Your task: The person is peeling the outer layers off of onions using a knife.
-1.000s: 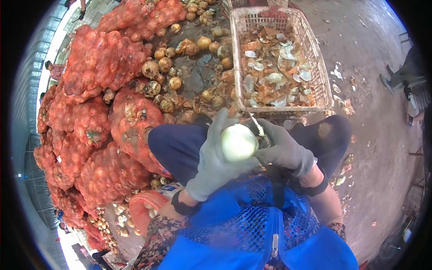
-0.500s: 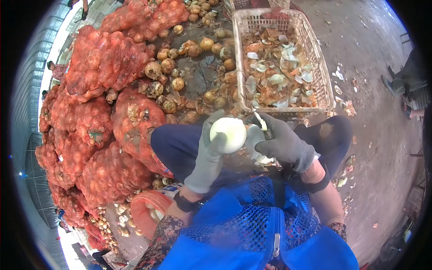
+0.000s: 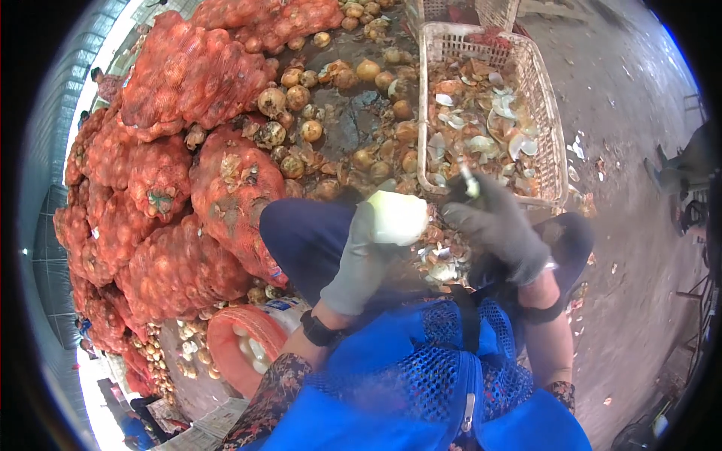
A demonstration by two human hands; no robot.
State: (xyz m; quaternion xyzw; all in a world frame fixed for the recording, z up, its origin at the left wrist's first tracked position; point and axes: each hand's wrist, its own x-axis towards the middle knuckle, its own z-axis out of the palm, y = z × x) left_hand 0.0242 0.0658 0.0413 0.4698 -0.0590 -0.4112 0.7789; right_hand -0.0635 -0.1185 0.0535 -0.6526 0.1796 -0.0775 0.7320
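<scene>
Our right hand (image 3: 499,227), fingers clamped on a tool (image 3: 470,183), swings toward the crate's (image 3: 553,128) near edge, leaving the bare onion (image 3: 401,219) clamped in our left hand's (image 3: 356,261) fingers alone.

A broad, worn grey-brown concrete floor (image 3: 624,248) stretches along the right. A darker, faintly shiny floor patch (image 3: 359,113) lies at far centre. Along the left rises a grey-blue ribbed sheet wall (image 3: 47,173), edged by a white band of bright daylight (image 3: 96,391). Dark, thin-legged furniture (image 3: 698,297), indistinct, stands far right.
</scene>
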